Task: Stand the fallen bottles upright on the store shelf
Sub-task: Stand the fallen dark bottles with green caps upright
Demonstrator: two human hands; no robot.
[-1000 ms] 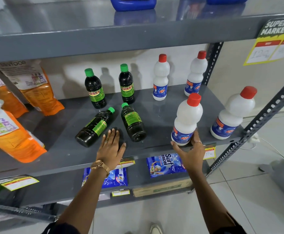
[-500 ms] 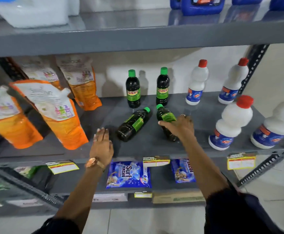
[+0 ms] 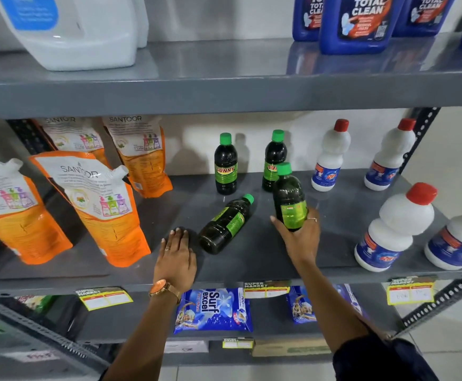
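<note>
We see the right hand (image 3: 300,237) wrapped round the lower part of a dark bottle (image 3: 290,199) w/ green cap, fingers closed on its base and label, thumb on the left side. The bottle is nearly upright, tilted a bit, over the middle shelf (image 3: 252,259); we can't tell if its base touches the shelf, the hand hides it. It sits just in front of the right one of two standing dark bottles, the back-right bottle (image 3: 274,158) partly hidden behind it, the back-left bottle (image 3: 225,165) clear to see.

A second fallen bottle (image 3: 225,225) lies on its side on the shelf, cap pointing back-right, base toward the front-left. The left hand (image 3: 176,257) rests flat on the shelf just beside that base, fingers straight and together, holding nothing; a watch (image 3: 162,288) is on the wrist.

Orange pouches (image 3: 98,210) stand to the left, white bottles (image 3: 397,226) w/ red caps to the right, well apart from the hands.
</note>
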